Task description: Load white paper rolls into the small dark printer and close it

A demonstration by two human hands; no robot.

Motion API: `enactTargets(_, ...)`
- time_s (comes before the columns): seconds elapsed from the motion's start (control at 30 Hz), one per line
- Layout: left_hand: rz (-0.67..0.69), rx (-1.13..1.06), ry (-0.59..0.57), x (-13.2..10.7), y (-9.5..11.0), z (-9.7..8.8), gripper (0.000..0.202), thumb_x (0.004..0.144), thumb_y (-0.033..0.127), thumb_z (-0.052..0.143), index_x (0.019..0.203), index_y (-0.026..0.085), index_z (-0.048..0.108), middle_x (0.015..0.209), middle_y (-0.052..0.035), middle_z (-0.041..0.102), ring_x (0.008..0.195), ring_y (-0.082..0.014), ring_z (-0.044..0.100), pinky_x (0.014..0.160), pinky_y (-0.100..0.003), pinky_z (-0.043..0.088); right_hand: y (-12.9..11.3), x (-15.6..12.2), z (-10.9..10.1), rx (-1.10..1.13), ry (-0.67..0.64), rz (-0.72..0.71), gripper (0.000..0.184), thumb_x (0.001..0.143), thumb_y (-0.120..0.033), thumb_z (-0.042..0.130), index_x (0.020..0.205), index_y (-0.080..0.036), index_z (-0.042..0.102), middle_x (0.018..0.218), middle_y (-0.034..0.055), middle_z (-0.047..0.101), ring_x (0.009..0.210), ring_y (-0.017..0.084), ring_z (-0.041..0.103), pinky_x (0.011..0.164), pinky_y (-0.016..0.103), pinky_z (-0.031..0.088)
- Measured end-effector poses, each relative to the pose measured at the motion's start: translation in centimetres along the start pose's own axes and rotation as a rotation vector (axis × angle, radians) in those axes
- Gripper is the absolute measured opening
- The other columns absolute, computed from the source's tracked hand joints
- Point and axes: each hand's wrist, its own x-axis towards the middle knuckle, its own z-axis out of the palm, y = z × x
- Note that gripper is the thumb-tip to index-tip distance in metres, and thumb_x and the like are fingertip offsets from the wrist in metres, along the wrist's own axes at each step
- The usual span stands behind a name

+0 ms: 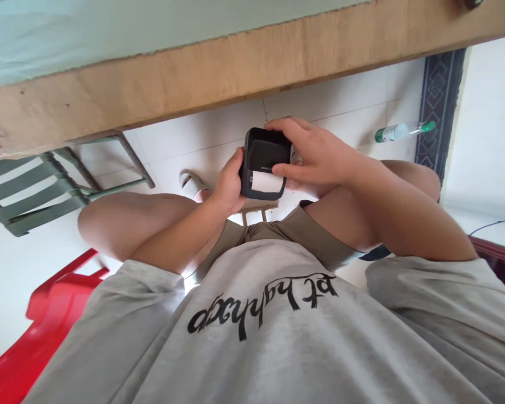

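Over my lap is a small black portable label printer with rounded corners. A white paper roll shows in its lower part, on the side near my body. My left hand is closed round the printer's left side, with the thumb along the edge and the other fingers mostly hidden beneath. My right hand grips it from the right. Its fingers reach the top right corner, and the thumb lies on the printer's front just above the paper.
A wooden bed frame with a pale green sheet runs across in front. At left stand a folding chair with green straps and a red plastic chair. A plastic bottle lies on the tiled floor at right.
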Motion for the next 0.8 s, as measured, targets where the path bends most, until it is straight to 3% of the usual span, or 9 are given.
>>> enactTargets(0.17,0.103,0.099,-0.037,0.6,-0.5,-0.6,0.029,0.102,0.048,0.068,0.095,0.02,0.072,0.082,-0.0013,0.075,0.084,-0.0185,0.075,0.077,-0.029,0.059,-0.5,-0.6,0.0,-0.131,-0.047,0.035,0.095,0.087,-0.055,0.059,0.172,-0.022,0.033,0.17,0.0172,0.045,0.128,0.035,0.067,0.1,0.053,0.062)
enactTargets(0.3,0.052,0.114,-0.047,0.2,-0.3,-0.3,0.025,0.103,0.038,0.064,0.09,0.019,0.071,0.078,0.0001,0.07,0.074,-0.0142,0.067,0.07,-0.027,0.054,-1.1,-0.6,0.6,-0.168,-0.05,0.042,0.1,0.083,-0.056,0.065,0.172,-0.025,0.032,0.169,0.0162,0.046,0.127,0.034,0.068,0.094,0.049,0.063)
enactTargets(0.43,-0.059,0.055,-0.111,-0.4,0.0,0.3,0.038,0.109,0.045,0.052,0.093,0.018,0.074,0.083,-0.0037,0.075,0.078,-0.0163,0.069,0.076,-0.031,0.057,-1.5,-1.1,0.6,-0.151,0.086,-0.115,0.082,0.085,-0.043,0.058,0.164,-0.025,0.046,0.167,0.0135,0.05,0.139,0.03,0.064,0.1,0.045,0.063)
enactTargets(0.53,-0.039,0.054,-0.169,-0.7,-0.1,0.2,0.032,0.105,0.048,0.062,0.094,0.02,0.073,0.086,-0.004,0.075,0.079,-0.0174,0.067,0.077,-0.033,0.056,-1.7,-1.7,-0.5,-0.107,0.176,-0.163,0.062,0.092,-0.035,0.046,0.15,-0.025,0.062,0.157,0.0107,0.06,0.14,0.024,0.064,0.114,0.044,0.062)
enactTargets(0.63,-0.011,0.136,-0.186,-0.8,-0.4,-0.3,0.026,0.094,0.047,0.08,0.096,0.023,0.071,0.079,-0.0012,0.069,0.072,-0.0169,0.061,0.073,-0.034,0.052,-1.7,-2.0,-1.8,-0.116,0.26,-0.074,0.055,0.099,-0.033,0.035,0.14,-0.026,0.07,0.146,0.0106,0.066,0.133,0.022,0.066,0.121,0.045,0.059)
enactTargets(0.8,-0.02,0.177,-0.185,-0.9,-0.7,-0.6,0.035,0.089,0.054,0.085,0.102,0.026,0.068,0.084,-0.0022,0.07,0.077,-0.0183,0.062,0.071,-0.033,0.051,-1.4,-2.1,-2.3,-0.302,0.44,0.111,0.056,0.105,-0.043,0.028,0.121,-0.027,0.079,0.127,0.0134,0.072,0.122,0.027,0.065,0.112,0.051,0.058)
